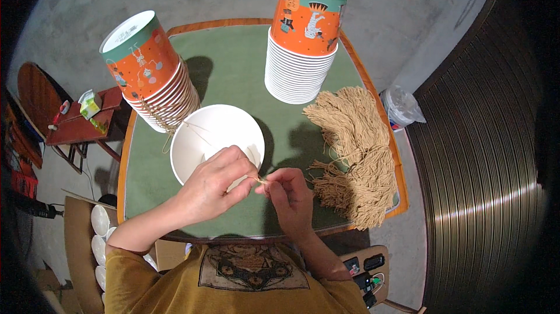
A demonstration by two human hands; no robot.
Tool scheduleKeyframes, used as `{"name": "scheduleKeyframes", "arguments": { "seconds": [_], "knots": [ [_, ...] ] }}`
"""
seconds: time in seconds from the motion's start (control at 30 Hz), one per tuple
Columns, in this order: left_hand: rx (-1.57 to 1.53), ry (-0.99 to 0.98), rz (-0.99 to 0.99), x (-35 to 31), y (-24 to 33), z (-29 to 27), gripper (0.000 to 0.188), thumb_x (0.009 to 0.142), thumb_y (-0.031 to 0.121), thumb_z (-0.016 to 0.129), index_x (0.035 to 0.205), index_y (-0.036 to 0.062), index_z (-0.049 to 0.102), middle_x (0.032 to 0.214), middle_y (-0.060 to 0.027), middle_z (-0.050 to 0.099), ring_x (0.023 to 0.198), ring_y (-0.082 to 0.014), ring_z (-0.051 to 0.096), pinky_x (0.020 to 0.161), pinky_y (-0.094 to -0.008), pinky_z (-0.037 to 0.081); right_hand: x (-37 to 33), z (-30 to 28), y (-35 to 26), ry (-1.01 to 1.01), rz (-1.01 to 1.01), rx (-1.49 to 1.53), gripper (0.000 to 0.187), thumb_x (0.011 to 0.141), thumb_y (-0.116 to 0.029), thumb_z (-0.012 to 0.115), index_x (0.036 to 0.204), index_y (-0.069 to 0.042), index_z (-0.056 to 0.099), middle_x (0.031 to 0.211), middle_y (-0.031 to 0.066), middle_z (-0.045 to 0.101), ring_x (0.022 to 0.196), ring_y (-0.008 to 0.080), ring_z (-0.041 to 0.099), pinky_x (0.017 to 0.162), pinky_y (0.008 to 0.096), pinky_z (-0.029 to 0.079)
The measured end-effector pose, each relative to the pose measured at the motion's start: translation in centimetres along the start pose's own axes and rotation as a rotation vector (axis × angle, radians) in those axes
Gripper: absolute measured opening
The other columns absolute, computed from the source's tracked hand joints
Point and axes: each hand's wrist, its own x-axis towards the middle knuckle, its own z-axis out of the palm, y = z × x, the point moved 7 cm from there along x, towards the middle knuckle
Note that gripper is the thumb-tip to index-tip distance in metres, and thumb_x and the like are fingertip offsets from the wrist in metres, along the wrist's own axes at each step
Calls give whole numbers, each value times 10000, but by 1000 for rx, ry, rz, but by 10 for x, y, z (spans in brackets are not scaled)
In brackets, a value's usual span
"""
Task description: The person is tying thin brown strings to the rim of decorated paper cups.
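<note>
Both my hands meet over the near part of the green-topped table, pinching a thin tan string between them. My left hand has thumb and fingertips closed on one part of it, in front of a white paper bucket. Thumb and forefinger of my right hand are closed on the string just to the right. The bucket's open mouth shows its white inside, and a strand of string crosses it from the far left rim. Whether the string is knotted at my fingertips is too small to tell.
Two stacks of upturned orange and green paper buckets, one at the left and one at the back right, stand on the table. String hangs over the left stack. A large heap of tan strings lies at the right edge.
</note>
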Motion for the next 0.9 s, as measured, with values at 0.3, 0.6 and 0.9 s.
{"name": "scheduleKeyframes", "arguments": {
  "seconds": [0.3,0.6,0.9],
  "knots": [
    [66,24,74,0,6,-1,116,818,68,650,916,54,590,893,-98,526,872,-287,576,738,-386,488,1,4,-8,-36,-116,-219,126,876,-54,643,958,-21,553,845,52,658,764,92,622,712,253,509],
    [-174,-51,-73,-1,-9,3,114,837,47,644,944,41,605,901,-89,549,879,-262,593,760,-347,484,3,4,-12,-20,-287,-276,130,844,-20,658,944,-34,577,873,56,618,772,110,598,699,250,497],
    [-98,3,0,1,-4,0,98,812,33,636,887,51,575,896,-82,535,890,-275,568,748,-376,479,3,4,-10,-44,-227,-205,115,852,-6,616,954,-30,569,892,58,629,772,109,590,716,260,490]
  ]
}}
